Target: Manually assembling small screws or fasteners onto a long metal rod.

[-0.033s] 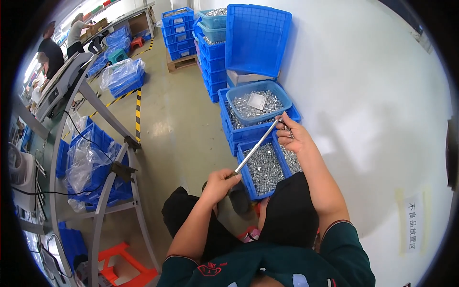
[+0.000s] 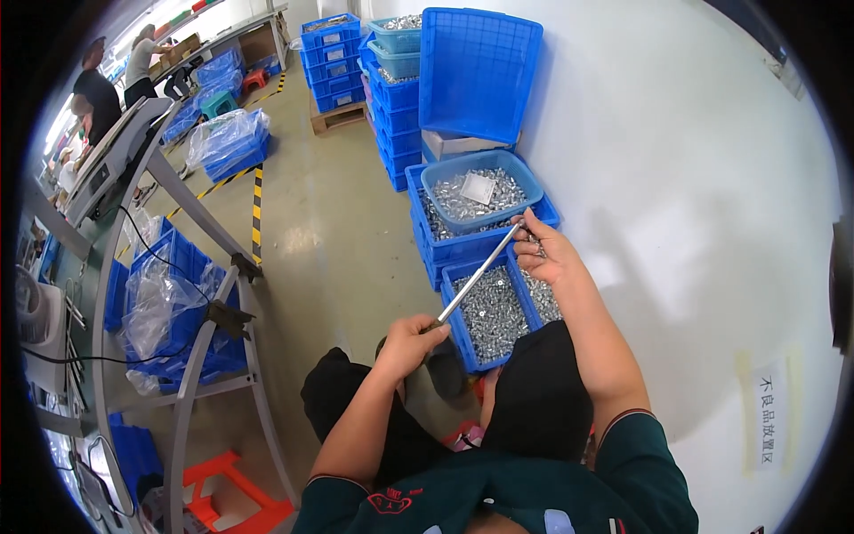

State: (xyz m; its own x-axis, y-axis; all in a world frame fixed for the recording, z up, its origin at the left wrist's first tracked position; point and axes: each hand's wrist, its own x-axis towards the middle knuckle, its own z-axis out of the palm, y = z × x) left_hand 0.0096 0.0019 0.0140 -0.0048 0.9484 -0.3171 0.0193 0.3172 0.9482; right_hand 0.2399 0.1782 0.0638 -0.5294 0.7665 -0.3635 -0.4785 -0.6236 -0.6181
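A slim, shiny metal rod (image 2: 480, 271) slants across in front of me, from near my knees up to the right. My left hand (image 2: 413, 343) is closed around its lower end. At the upper end, my right hand (image 2: 544, 250) pinches the tip between thumb and forefinger. Small metal pieces (image 2: 535, 238) show among the curled right fingers, too small to name. Beneath the rod is a blue bin (image 2: 452, 329) full of small silvery metal parts (image 2: 495, 319). Beyond the right hand, a light-blue basket (image 2: 436, 198) of similar parts, with a white square piece (image 2: 478, 188) on top, sits on a larger blue bin (image 2: 418, 206).
Stacked blue crates (image 2: 396, 133) and an upright blue tray (image 2: 480, 76) stand ahead, beside the white wall (image 2: 676, 178) on my right. A metal-framed bench (image 2: 200, 214) is at left, near plastic-covered bins (image 2: 178, 303) and an orange-red stool (image 2: 236, 489). People (image 2: 96, 93) stand far left.
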